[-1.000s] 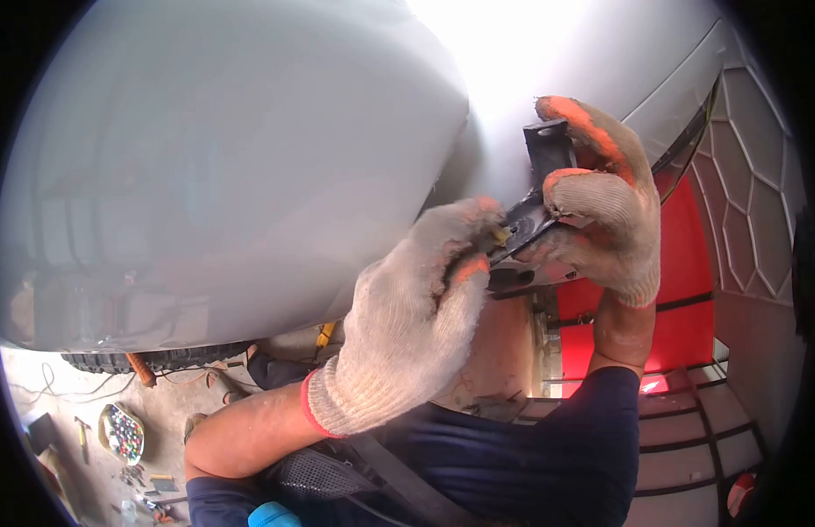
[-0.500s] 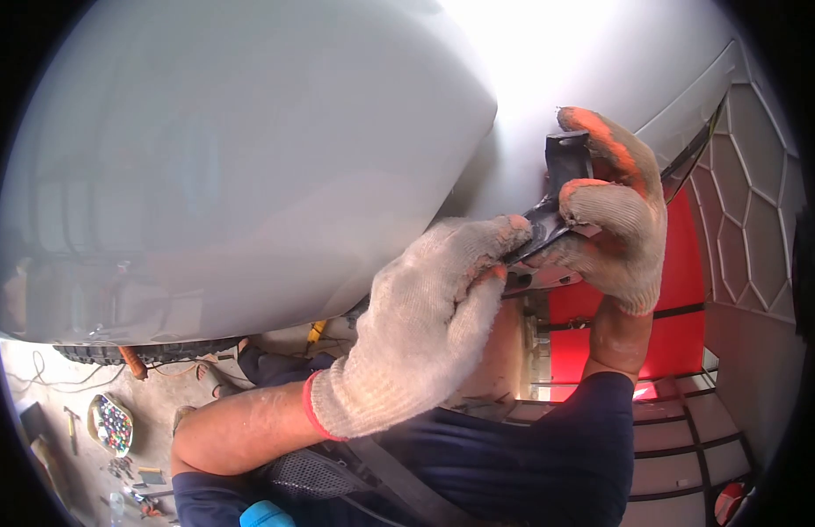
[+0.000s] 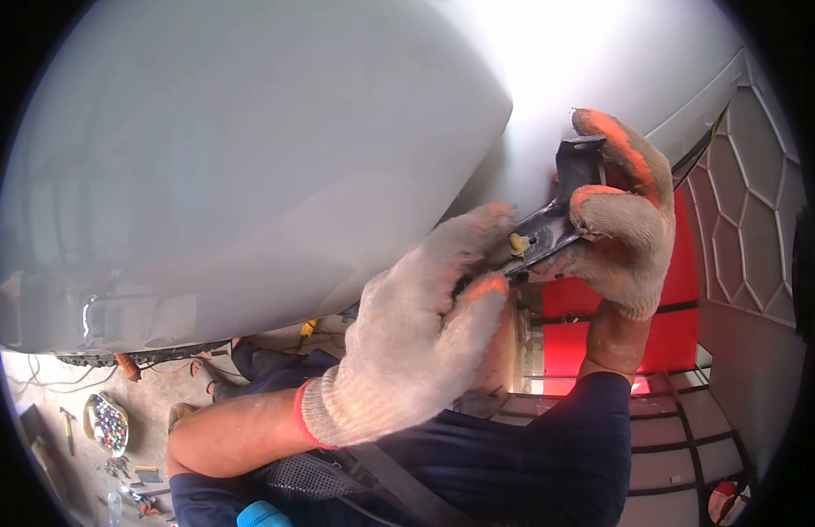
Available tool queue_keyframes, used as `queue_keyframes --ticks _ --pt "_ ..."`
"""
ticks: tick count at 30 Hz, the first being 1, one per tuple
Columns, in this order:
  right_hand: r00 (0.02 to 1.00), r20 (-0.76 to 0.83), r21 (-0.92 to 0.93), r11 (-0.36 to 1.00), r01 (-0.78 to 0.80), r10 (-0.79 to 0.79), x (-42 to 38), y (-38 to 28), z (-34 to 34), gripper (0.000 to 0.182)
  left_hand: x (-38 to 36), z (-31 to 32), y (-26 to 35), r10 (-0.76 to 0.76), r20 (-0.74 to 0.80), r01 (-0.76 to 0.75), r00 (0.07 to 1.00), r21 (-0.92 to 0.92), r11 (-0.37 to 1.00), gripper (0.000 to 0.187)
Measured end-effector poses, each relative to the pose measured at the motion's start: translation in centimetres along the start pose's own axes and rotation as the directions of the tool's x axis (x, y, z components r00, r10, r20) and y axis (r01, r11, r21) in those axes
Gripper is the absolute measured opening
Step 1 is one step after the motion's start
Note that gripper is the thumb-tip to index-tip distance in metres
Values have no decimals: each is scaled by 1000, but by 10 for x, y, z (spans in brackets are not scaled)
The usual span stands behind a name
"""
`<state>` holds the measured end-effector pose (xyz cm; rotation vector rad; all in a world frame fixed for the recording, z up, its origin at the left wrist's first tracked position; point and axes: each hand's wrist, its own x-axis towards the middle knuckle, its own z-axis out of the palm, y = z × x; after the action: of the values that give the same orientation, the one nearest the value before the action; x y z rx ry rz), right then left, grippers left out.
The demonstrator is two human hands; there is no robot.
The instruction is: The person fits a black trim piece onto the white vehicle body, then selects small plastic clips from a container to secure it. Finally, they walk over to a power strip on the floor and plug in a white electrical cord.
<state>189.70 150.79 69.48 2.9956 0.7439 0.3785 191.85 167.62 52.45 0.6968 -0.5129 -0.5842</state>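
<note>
My right hand (image 3: pixel 631 224), in a knit work glove with worn orange patches, grips a black bracket (image 3: pixel 554 227) that bends in an angle. A small yellow clip (image 3: pixel 518 245) sits on its lower end, beside a small hole. My left hand (image 3: pixel 420 329), gloved with a red cuff edge, is slightly blurred; its thumb and forefinger stand apart on either side of that end, close to the clip. Behind both hands is a glossy grey car body panel (image 3: pixel 275 176), with a lighter panel (image 3: pixel 592 61) across a gap from it.
A tyre (image 3: pixel 152 356) shows under the panel's lower edge. On the floor at lower left lie a hammer (image 3: pixel 67 430), a bowl of colourful small pieces (image 3: pixel 107 426) and scattered tools (image 3: pixel 139 501). A red surface (image 3: pixel 675 316) and a hexagon-patterned wall (image 3: pixel 750 193) stand at right.
My left thumb and forefinger have spread and drawn back from the bracket's end, so the yellow clip now shows. The right hand keeps its hold, and the view has shifted slightly.
</note>
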Motion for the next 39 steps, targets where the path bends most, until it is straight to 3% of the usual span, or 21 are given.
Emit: queue_keyframes --ticks 1,3,7,9,12,16,18,21,28,30,34,36,39 --pt "1000 -5 9 1000 4 -4 0 0 0 59 2 -3 4 -3 2 3 1000 -3 1000 47" --pt "1000 -8 -10 1000 7 -7 1 -1 0 59 6 -8 10 98 125 -131 987 295 947 40" --pt "1000 -1 11 1000 4 -4 -1 1 -1 61 5 0 8 116 22 -118 993 215 969 36" --pt "1000 -1 9 1000 -1 1 -3 1 -2 61 4 0 13 -27 4 27 1000 153 988 36" --pt "1000 5 25 1000 -12 11 -4 2 -2 61 4 1 19 -54 -20 56 998 144 988 36" --pt "1000 9 30 999 -12 11 -2 0 -3 61 7 1 14 -11 -37 15 999 111 994 36" --pt "1000 9 26 1000 -12 11 -3 1 -3 61 8 -1 16 -73 45 64 996 176 982 35" --pt "1000 4 34 999 -9 9 -3 2 -2 60 7 0 14 -121 22 119 992 93 989 35" --pt "1000 -6 41 999 -6 6 -2 1 0 58 6 2 9 -91 3 89 996 146 985 35" --pt "1000 -6 34 999 0 0 -3 3 0 58 5 5 3 -116 -54 115 992 -25 993 36" --pt "1000 -3 3 1000 2 -2 -2 1 0 58 5 3 5 -87 -42 88 995 6 996 37" --pt "999 -32 43 998 -33 35 -3 -2 2 53 4 2 9 -5 -27 10 1000 183 983 38" --pt "999 -32 49 998 -41 43 -4 1 1 54 2 3 6 -22 -38 29 999 193 981 38"
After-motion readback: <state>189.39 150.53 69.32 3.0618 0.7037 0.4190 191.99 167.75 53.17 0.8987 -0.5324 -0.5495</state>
